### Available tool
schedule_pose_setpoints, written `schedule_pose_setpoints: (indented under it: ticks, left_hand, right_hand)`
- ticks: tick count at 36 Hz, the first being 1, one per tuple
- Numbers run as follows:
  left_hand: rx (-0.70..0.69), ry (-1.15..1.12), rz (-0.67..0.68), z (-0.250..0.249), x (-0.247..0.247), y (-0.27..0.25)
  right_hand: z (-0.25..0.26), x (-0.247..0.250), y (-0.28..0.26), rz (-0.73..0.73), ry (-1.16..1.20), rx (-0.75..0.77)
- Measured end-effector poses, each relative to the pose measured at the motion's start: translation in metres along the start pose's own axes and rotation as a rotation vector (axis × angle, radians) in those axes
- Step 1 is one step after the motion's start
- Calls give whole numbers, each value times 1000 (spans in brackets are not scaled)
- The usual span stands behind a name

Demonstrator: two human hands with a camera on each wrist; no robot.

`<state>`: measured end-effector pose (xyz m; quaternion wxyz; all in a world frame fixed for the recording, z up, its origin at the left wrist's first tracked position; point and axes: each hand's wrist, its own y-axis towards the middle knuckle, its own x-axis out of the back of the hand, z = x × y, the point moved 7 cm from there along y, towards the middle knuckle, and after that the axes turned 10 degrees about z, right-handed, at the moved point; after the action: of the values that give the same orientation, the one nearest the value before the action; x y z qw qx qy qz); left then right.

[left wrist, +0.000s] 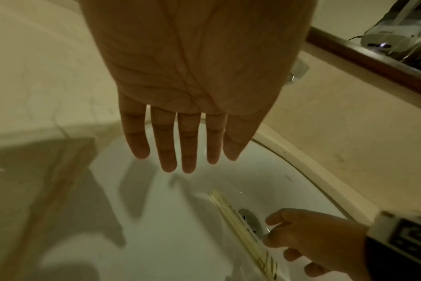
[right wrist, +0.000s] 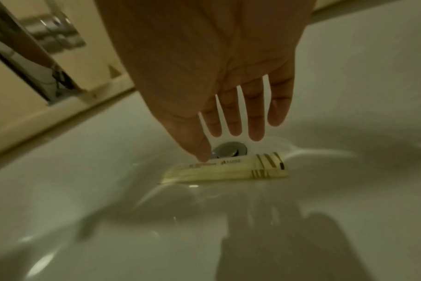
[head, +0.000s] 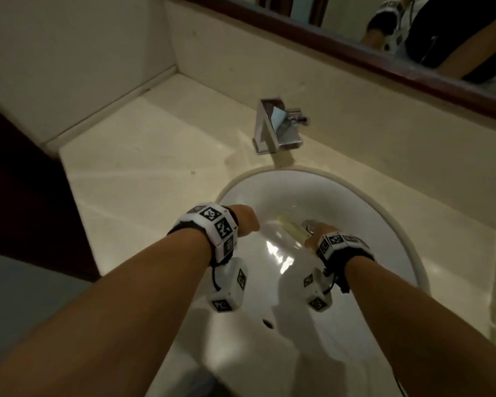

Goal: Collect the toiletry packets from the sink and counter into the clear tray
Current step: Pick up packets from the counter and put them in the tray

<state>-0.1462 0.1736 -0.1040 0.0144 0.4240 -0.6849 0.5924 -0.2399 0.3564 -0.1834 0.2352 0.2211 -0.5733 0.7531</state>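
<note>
Dim bathroom, white sink (head: 384, 224) sitting glossy: cream packet (right wrist: 228, 170) lying flat at basin bottom, just at 6 o'clock of drain (right wrist: 230, 150), right hand (right wrist: 216, 66) reaching spread-fingered, holding nothing, left hand (left wrist: 192, 76) hovering spread, empty; packet probably light, slippery, best pinched along its long edges.

The print on the packet (right wrist: 228, 170) is too blurred to read.

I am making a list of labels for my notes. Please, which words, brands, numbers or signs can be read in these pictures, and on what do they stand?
Packet in the sink: small dark print and gold stripes, too blurred to read.
Wrist bands: black-and-white square code markers, no words.
Faucet: no text visible.
Nothing readable.
</note>
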Motion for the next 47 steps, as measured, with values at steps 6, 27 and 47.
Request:
schedule_pose_setpoints:
  ticks: [6,27,47]
  left_hand:
    - [20,-68,49,-2,-7,35]
    - [-95,-205,-188,-48,6,24]
    - [-420,-290,-135,-252,-153,-78]
  right_hand:
    - [-8,-13,8,-17,-41,-8]
    - [-4,12,-60,49,185,246]
    - [-267,9,-276,-559,772,-223]
